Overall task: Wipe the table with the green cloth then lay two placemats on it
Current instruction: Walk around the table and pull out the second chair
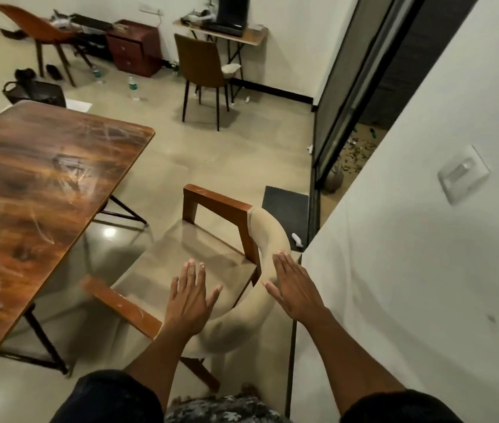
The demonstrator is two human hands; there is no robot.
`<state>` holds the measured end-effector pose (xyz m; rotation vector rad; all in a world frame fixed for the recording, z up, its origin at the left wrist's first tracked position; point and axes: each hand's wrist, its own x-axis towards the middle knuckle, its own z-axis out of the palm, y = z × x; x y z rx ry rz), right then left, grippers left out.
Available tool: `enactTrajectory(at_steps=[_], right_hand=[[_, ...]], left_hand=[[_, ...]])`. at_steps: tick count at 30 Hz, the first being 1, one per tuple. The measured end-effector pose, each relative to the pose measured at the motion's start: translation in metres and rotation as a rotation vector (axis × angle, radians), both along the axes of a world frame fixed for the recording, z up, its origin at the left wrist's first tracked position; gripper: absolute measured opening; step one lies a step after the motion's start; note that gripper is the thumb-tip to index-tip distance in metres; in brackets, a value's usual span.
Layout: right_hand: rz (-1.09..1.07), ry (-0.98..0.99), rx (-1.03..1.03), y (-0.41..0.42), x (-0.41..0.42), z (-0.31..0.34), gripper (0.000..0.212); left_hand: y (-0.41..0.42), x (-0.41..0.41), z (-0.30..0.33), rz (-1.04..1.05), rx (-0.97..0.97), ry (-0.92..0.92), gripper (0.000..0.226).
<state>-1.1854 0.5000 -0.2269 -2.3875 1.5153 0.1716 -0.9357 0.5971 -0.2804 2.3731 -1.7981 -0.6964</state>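
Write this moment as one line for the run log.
left hand: open, over chair | right hand: open, at chair back | table: bare here | cloth, placemats: not in view

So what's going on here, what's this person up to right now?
A person stands behind a beige armchair with wooden arms, next to a wooden table. Both hands are out with straight fingers: the left hand over the chair's seat and curved back, the right hand at the top of the backrest. Neither holds anything. The tabletop shows streaks, and no green cloth or placemats are in view. Other chairs, a small desk and bottles sit farther back.
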Motion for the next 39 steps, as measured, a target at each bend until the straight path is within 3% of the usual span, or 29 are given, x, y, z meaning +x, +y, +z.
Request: enactTrajectory(at_steps=[4, 8, 12, 15, 17, 20, 29, 34, 39], right_hand=[[0.180, 0.047, 0.006, -0.034, -0.018, -0.005, 0.079], [0.367, 0.083, 0.022, -0.042, -0.024, -0.017, 0.077], [0.480, 0.131, 0.053, -0.035, -0.022, -0.037, 0.103], [0.516, 0.123, 0.065, -0.035, -0.016, -0.054, 0.122], [0.528, 0.117, 0.101, -0.035, -0.014, -0.059, 0.125], [0.525, 0.126, 0.096, -0.046, -0.017, -0.061, 0.126], [0.511, 0.140, 0.102, -0.095, -0.050, -0.050, 0.134], [0.540, 0.131, 0.078, -0.119, -0.071, -0.055, 0.110], [0.651, 0.149, 0.060, -0.176, -0.056, -0.067, 0.126]], left_hand=[[0.010, -0.032, -0.001, 0.107, 0.021, 0.019, 0.108], [0.042, -0.057, -0.019, 0.247, 0.047, 0.041, 0.121], [0.069, -0.071, -0.028, 0.319, 0.095, 0.072, 0.129], [0.081, -0.071, -0.028, 0.355, 0.104, 0.058, 0.116], [0.083, -0.071, -0.027, 0.364, 0.140, 0.035, 0.112], [0.071, -0.072, -0.024, 0.398, 0.109, 0.044, 0.124], [0.033, -0.098, -0.016, 0.242, 0.126, 0.141, 0.104], [0.017, -0.115, -0.022, 0.174, 0.183, 0.138, 0.110], [-0.012, -0.103, -0.028, 0.165, 0.220, 0.236, 0.125]])
